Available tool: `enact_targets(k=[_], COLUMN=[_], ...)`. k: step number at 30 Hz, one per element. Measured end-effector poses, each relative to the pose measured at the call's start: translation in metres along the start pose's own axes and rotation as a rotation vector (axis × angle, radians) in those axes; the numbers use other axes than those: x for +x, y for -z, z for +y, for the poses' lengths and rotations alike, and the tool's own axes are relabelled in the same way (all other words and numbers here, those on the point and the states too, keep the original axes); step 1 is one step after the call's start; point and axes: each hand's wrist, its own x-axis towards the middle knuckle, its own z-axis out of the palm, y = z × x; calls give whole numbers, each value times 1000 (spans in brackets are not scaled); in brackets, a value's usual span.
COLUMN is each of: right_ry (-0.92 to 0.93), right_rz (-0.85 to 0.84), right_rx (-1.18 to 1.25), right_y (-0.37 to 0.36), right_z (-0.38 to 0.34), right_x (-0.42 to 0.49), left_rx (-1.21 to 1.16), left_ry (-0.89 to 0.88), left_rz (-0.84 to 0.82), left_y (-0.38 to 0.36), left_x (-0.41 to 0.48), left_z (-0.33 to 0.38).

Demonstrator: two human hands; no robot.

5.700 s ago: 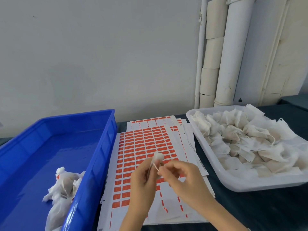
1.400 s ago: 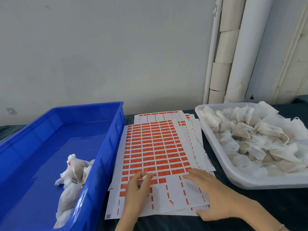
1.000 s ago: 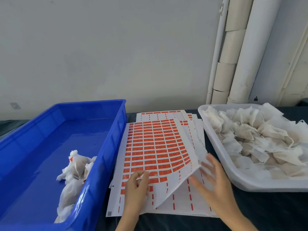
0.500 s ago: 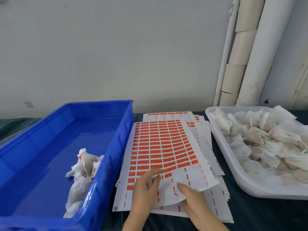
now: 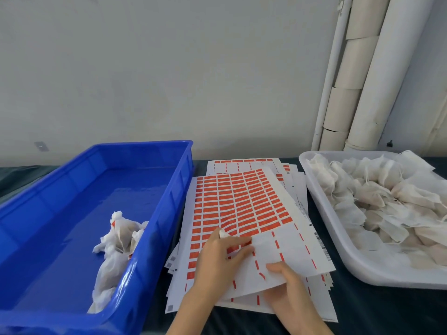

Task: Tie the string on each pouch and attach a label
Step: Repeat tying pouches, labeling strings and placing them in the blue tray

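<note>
The top label sheet (image 5: 242, 206), white with rows of orange-red labels, lies skewed on a stack of similar sheets (image 5: 244, 163) in the middle of the table. My left hand (image 5: 217, 259) rests on its lower left part, fingers curled round a small white pouch whose tip (image 5: 223, 233) peeks out above the knuckles. My right hand (image 5: 287, 293) pinches the sheet's lifted near edge, thumb on top and fingers underneath. A few tied pouches (image 5: 118, 240) with red labels lie in the blue bin (image 5: 145, 145).
A white tray (image 5: 321, 213) on the right holds several untied pouches (image 5: 377, 201). The blue bin stands on the left, close against the sheets. White pipes (image 5: 350, 93) run up the wall behind. The table cover is dark.
My right hand lifted the top sheet, slid beneath it and now pinches its near edge. The sheet has turned askew on the stack. My left hand stayed on the labels with the pouch.
</note>
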Motion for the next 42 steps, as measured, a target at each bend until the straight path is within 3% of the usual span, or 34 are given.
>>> enact_targets(k=[14, 22, 31, 37, 42], right_ry=[-8, -25, -35, -40, -70], right_rz=[-77, 46, 110, 125, 117], right_rx=[-62, -115, -187, -181, -171], right_y=[3, 7, 5, 2, 2], right_z=[1, 7, 7, 5, 6], right_x=[-4, 0, -2, -4, -3], left_rx=[-48, -49, -89, -181, -131], left_ry=[-109, -64, 85, 99, 50], left_rz=[39, 36, -166, -296, -302], left_y=[-1, -2, 13, 27, 31], left_x=[-4, -2, 17, 28, 32], left_z=[-4, -8, -5, -3, -4])
